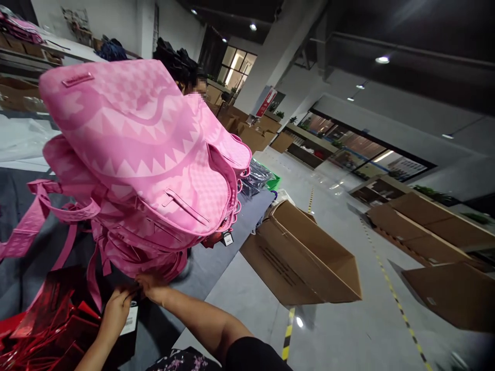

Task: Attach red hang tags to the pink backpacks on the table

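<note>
Pink fabric, patterned with checks and jagged tooth shapes: backpacks [154,149], piled one on another on a dark grey tabletop [220,265], straps trailing toward the left. Left hand [116,309] and right hand [153,289]: close together at the near lower edge of the pile, fingers curled; what lies between the fingertips is too small and dark to identify, so whether either grip is closed on anything cannot be told. White tag [130,319], one, bearing a barcode: just beside the left hand. Red glossy packets [50,330], several: heaped at the left, near the left forearm. Dark plastic-wrapped goods [255,178]: at the table's far end. Brown carton [297,257], open-topped: on the pale floor, right of the table. Yellow-and-black tape [390,288]: along the floor. Co-worker [197,86]: behind the pile, mostly hidden.
</note>
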{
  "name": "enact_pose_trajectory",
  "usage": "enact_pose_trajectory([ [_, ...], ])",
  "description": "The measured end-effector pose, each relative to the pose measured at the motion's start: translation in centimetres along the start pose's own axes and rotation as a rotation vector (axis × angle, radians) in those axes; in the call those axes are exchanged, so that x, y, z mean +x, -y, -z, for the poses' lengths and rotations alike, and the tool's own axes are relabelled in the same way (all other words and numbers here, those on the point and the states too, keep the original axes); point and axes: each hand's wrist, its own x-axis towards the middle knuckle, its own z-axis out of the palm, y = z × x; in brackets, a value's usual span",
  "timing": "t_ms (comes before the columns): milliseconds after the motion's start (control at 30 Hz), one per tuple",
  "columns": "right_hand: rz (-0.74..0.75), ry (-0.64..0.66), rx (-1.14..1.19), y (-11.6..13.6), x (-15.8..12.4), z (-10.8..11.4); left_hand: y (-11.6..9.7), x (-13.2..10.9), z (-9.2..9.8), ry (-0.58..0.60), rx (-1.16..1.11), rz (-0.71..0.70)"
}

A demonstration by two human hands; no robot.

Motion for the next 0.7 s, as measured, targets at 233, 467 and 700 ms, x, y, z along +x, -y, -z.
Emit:
enact_pose_trajectory([
  [233, -0.079, -0.007, 0.103, 0.0, 0.0, 0.2, -2.6, 0.2, 1.5, -0.016, 0.463, -0.158],
  [467, -0.173, -0.045, 0.166, 0.2, -0.2, 1.0, -2.2, 2.8, 1.6, 0.074, -0.143, 0.344],
  [700, -0.119, 0.028, 0.066, 0.5, -0.3, 1.3, -4.2, 4.0, 3.4, 0.233, 0.026, 0.289],
])
